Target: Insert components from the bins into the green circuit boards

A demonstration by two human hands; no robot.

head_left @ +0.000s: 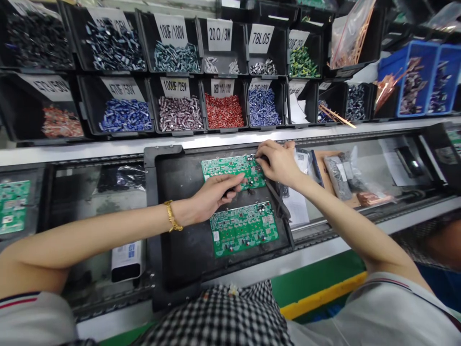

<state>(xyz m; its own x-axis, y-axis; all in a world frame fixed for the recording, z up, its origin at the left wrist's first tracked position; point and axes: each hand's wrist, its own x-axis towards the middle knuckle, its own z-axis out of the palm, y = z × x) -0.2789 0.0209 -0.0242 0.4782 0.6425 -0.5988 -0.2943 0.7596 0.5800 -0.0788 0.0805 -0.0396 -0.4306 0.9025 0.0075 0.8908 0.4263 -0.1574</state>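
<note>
Labelled black bins (21, 108) of small electronic parts line the back of the workstation, above a black tray (176, 182) that carries two green circuit boards. The upper circuit board (230, 166) lies flat in the tray's far part, its face crowded with pale printed markings, tiny components and a few dark, round parts near its far right corner. The left hand (212, 197) is over its near edge, thumb and fingers drawn together; the right hand (277, 161) bends its fingers at the far right corner. Whether either pinches a part, I cannot tell. Nearer the person, the lower circuit board (245, 228) bears a white label at its left side.
</note>
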